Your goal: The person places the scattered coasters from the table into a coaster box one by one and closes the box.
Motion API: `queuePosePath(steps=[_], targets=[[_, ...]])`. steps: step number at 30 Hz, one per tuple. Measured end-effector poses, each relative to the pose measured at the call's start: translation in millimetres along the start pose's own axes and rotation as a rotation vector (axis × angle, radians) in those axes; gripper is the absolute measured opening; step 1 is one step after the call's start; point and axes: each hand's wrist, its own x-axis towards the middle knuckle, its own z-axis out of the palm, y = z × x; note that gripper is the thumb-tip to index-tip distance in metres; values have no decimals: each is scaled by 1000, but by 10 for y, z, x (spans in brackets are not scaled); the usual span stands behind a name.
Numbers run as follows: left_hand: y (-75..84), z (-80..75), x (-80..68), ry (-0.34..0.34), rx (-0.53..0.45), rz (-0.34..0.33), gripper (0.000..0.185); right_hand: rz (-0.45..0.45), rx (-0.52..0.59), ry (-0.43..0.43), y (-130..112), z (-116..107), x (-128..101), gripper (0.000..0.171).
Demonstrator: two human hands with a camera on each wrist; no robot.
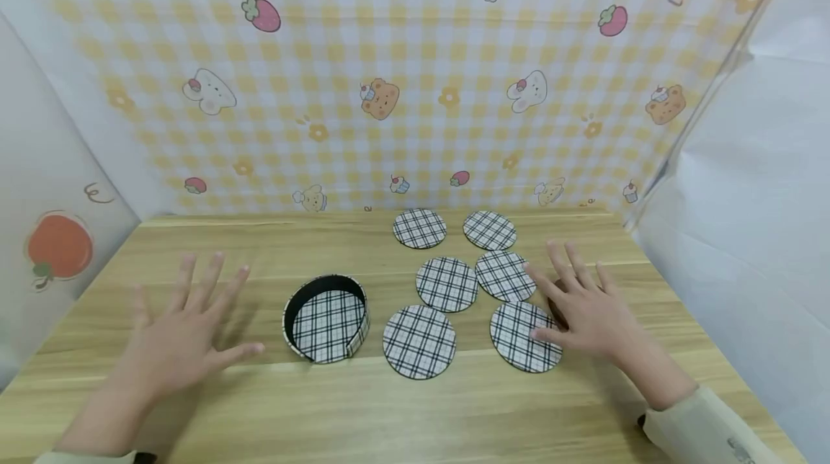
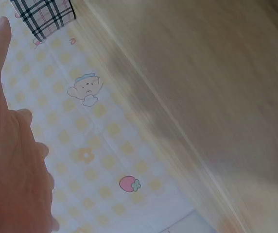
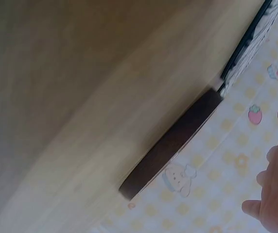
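Fingers spread, my left hand hovers over the table, left of a round plaid coaster holder with a dark inner wall. A plaid coaster lies inside that holder. My right hand, also spread, is above a dark brown object that it mostly covers; in the right wrist view this brown piece looks low and flat-sided. Its thumb overlaps a plaid coaster in the head view. Neither hand grips anything.
Several more round plaid coasters lie on the wooden table: a front one, middle ones and back ones. A yellow checked cloth hangs behind; white sheets stand at the sides.
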Motion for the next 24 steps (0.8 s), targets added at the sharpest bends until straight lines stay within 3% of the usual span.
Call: queuePosePath(steps=[8,15,24], targets=[[108,25,34,-46,-92,63,112,-85,3,8,-137,11,-5,97],[207,56,115,-106,-209,151,109,-127,66,-49,-195,16,-21,98],[324,26,185,-148,-272,158,106,-180,86,-61,-243,25,0,96]])
